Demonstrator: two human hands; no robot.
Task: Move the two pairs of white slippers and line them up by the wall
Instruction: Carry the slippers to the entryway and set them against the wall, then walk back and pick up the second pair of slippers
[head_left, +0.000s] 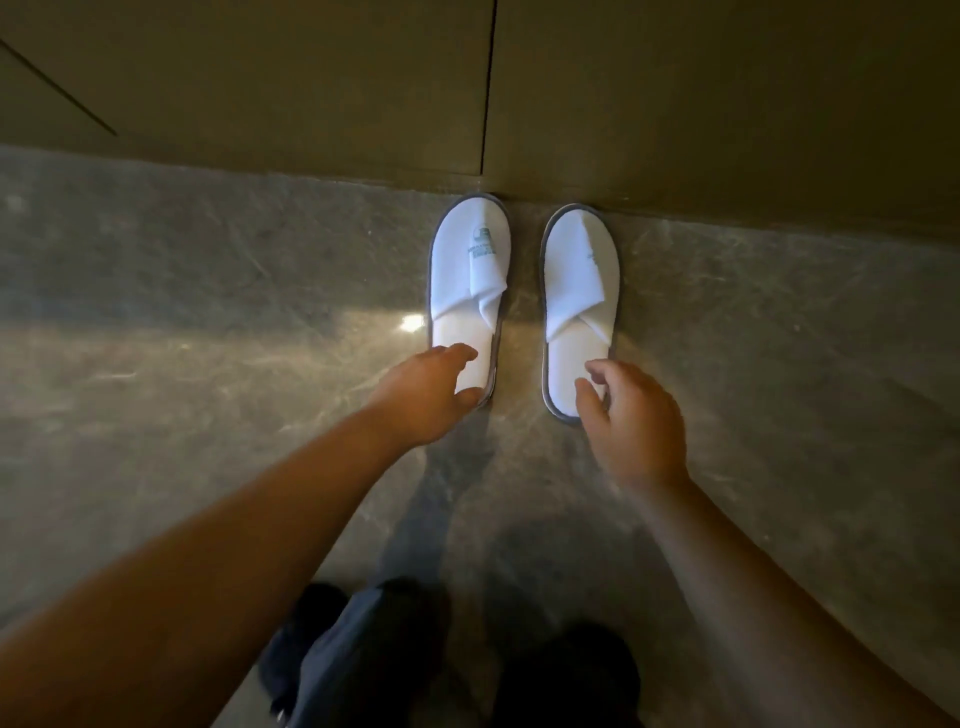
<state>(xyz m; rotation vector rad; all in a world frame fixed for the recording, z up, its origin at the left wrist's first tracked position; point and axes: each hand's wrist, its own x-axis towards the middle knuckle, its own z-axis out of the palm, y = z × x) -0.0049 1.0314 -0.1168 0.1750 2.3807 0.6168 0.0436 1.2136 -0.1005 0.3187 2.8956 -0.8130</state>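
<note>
Left hand (428, 397), fingers spread, is touching the heel of one slipper (467, 296); right hand (631, 421), loosely curled, is hovering over the other slipper (579, 306), holding nothing.

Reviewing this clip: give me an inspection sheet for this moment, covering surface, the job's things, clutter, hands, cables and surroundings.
Surface: glossy marbled stone floor, with a bright light reflection left of the slippers.
Job's things: one pair only in view; left slipper and right slipper lie side by side, apart, toes at the wall. Second pair not seen.
Clutter: nothing seen.
Hands: left hand rests open at the left slipper's heel; right hand sits at the right slipper's heel with fingers curled, grip unclear.
Cables: nothing seen.
Surroundings: brown wall panels with a vertical seam; the person's dark clothing at the bottom edge.
</note>
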